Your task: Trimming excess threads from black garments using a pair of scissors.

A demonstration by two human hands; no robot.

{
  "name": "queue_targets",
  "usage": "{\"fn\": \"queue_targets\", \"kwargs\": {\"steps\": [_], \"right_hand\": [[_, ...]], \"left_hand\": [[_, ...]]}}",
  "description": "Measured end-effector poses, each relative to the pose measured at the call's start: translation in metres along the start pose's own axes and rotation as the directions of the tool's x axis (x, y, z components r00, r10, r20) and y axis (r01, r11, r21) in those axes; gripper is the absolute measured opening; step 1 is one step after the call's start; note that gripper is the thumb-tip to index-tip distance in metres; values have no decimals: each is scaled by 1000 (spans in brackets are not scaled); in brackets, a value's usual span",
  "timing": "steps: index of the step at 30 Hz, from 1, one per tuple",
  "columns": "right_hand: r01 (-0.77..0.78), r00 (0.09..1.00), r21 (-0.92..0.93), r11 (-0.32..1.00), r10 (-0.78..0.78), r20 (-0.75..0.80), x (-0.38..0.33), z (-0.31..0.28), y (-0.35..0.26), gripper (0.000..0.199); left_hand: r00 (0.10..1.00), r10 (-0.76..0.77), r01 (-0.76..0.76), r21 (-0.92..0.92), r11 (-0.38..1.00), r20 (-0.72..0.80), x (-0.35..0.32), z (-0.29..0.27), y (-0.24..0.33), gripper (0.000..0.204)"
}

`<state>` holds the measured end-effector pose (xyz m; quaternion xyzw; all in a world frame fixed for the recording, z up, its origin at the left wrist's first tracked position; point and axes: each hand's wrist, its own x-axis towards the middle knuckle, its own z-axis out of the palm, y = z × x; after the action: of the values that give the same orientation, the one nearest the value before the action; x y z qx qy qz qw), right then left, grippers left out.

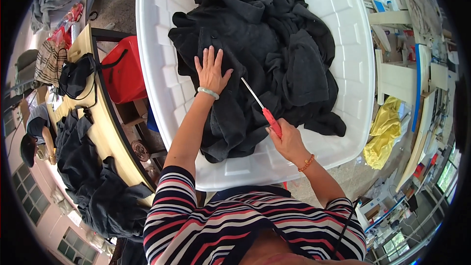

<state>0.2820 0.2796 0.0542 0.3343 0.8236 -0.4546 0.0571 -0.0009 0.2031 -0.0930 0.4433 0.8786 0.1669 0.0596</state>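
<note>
A heap of black fabric garments [260,44] fills much of a large white plastic tub [346,19]. My left hand [212,72] lies flat on the cloth at the heap's left side, fingers spread, holding nothing. In my right hand [289,142], near the front of the tub, is a red-handled tool with a long thin metal shaft [254,94], which looks like a screwdriver. Its shaft slants up and left over the cloth, with the tip a little to the right of my left hand. I cannot tell whether the tip touches the fabric.
Left of the tub stands a wooden table [110,122] bearing dark garments [93,176] and a black bag [77,76]. A red bag [125,71] is between table and tub. Another person [39,130] is at the far left. Yellow sheeting [385,132] lies right of the tub.
</note>
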Motion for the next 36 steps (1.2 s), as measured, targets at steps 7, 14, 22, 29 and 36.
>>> {"fn": "queue_targets", "kwargs": {"steps": [7, 14, 22, 29, 36], "right_hand": [[-89, 995, -171, 981, 95, 29, 63, 14, -23, 36], [25, 999, -211, 977, -20, 27, 123, -9, -39, 42], [-32, 892, -350, 936, 185, 412, -3, -35, 2, 35], [7, 874, -350, 937, 164, 457, -62, -23, -19, 32], [125, 904, -343, 931, 35, 425, -70, 28, -45, 27]], "left_hand": [[997, -9, 5, 47, 999, 78, -7, 22, -13, 75], [998, 23, -27, 58, 998, 63, -14, 24, -14, 73], [934, 70, -80, 14, 997, 350, -129, -24, 23, 62], [948, 53, -33, -67, 997, 313, -198, -19, 21, 37], [811, -543, 556, -578, 597, 220, -187, 28, -59, 42]]}}
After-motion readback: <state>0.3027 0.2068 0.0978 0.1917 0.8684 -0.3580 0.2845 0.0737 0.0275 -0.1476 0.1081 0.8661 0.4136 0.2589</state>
